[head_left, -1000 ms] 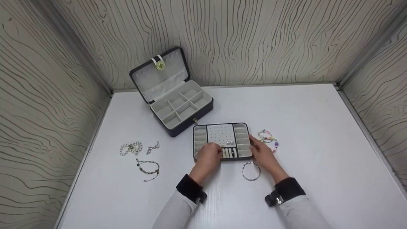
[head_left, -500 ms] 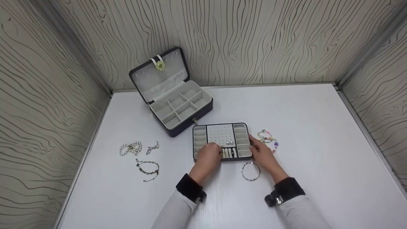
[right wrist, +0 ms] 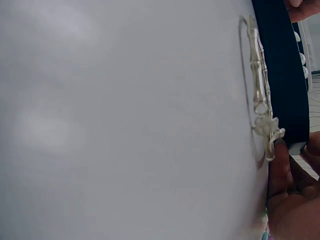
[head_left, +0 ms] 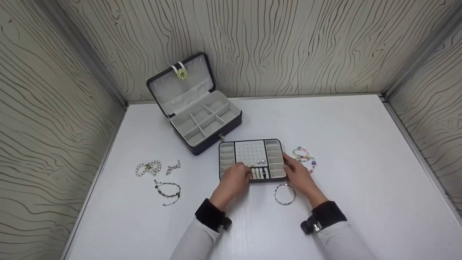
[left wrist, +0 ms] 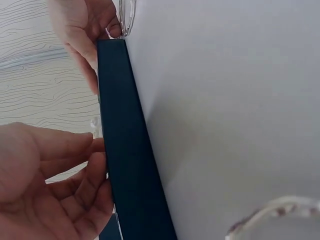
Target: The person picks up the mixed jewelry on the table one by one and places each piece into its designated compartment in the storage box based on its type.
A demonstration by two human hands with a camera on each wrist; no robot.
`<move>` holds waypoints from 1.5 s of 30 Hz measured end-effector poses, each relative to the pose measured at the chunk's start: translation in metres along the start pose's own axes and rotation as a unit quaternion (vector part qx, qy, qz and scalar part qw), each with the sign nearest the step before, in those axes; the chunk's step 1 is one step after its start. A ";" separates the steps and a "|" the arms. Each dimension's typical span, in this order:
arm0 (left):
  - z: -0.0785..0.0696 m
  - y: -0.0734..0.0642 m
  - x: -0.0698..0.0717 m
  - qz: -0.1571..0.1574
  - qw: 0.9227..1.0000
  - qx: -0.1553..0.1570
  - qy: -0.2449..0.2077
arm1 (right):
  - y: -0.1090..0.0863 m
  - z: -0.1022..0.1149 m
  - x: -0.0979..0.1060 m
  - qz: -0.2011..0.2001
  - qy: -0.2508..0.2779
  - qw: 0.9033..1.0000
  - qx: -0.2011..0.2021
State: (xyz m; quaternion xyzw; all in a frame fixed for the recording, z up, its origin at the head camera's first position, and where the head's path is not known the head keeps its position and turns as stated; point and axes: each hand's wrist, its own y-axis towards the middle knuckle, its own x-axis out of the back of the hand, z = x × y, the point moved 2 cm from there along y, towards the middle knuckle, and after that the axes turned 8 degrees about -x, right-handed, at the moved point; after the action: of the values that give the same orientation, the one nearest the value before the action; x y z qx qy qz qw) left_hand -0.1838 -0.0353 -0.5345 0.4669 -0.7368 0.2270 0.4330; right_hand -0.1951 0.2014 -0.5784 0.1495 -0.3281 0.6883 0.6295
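Note:
A jewelry tray with pale compartments, a pegboard-like panel and a ring-roll section lies mid-table. My left hand reaches over its front left part, fingertips down at the ring rolls. In the left wrist view, that hand's thumb and bent fingers come up against the tray's dark side wall; whatever is between the fingertips is hidden. My right hand grips the tray's right edge, thumb at the front corner and fingers along the side. Two pearl earrings sit on the panel.
An open jewelry box stands behind the tray. A silver bangle lies just in front of the tray. Colorful beaded bracelets lie by my right hand. Pearl strands, a silvery piece and a chain bracelet lie at left.
My left hand and wrist have shifted slightly left and toward me, the fingertips staying at the ring rolls. My right hand and the tray keep nearly the same place.

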 end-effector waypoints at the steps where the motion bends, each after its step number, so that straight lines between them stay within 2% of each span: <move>1: 0.002 -0.001 0.002 -0.006 1.000 0.006 -0.011 | 0.000 0.000 0.000 0.000 0.000 1.000 0.002; 4: 0.010 -0.005 0.008 -0.036 0.999 0.025 -0.027 | 0.000 0.000 0.000 -0.003 0.001 1.000 0.007; 8: 0.028 -0.011 0.021 -0.071 0.996 0.048 -0.012 | 0.000 0.001 0.000 -0.004 0.006 1.000 0.011; 11: 0.043 -0.015 0.029 -0.081 0.994 0.069 -0.001 | -0.001 0.001 0.000 -0.005 0.009 1.000 0.012; 14: 0.057 -0.019 0.035 -0.070 0.993 0.099 -0.005 | -0.002 0.002 0.000 -0.002 0.001 1.000 0.022; 16: 0.063 -0.020 0.036 -0.054 0.991 0.121 -0.024 | -0.003 0.003 0.000 0.000 -0.009 1.000 0.027; 20: 0.072 -0.019 0.033 -0.022 0.988 0.138 -0.071 | -0.004 0.004 0.001 0.007 -0.022 0.999 0.023; 23: 0.075 -0.018 0.030 -0.011 0.985 0.144 -0.092 | -0.004 0.006 0.000 0.008 -0.026 0.999 0.017; 29: 0.074 -0.014 0.030 -0.012 0.984 0.154 -0.087 | -0.002 0.007 0.002 0.003 -0.030 1.000 0.009; 36: 0.069 -0.016 0.031 0.019 0.976 0.190 -0.103 | -0.008 0.011 0.001 -0.020 -0.046 0.998 0.041; 40: 0.067 -0.020 0.031 0.022 0.977 0.188 -0.100 | -0.011 0.013 0.001 -0.024 -0.049 0.997 0.049; 45: 0.064 -0.027 0.033 0.025 0.978 0.180 -0.105 | -0.015 0.014 0.003 -0.008 -0.053 0.998 0.038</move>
State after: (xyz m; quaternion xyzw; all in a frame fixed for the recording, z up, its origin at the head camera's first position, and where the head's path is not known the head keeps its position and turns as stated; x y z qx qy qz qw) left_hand -0.1931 -0.1109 -0.5420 0.5401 -0.7364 0.3165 0.2565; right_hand -0.1842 0.1947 -0.5623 0.2129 -0.3333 0.6864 0.6103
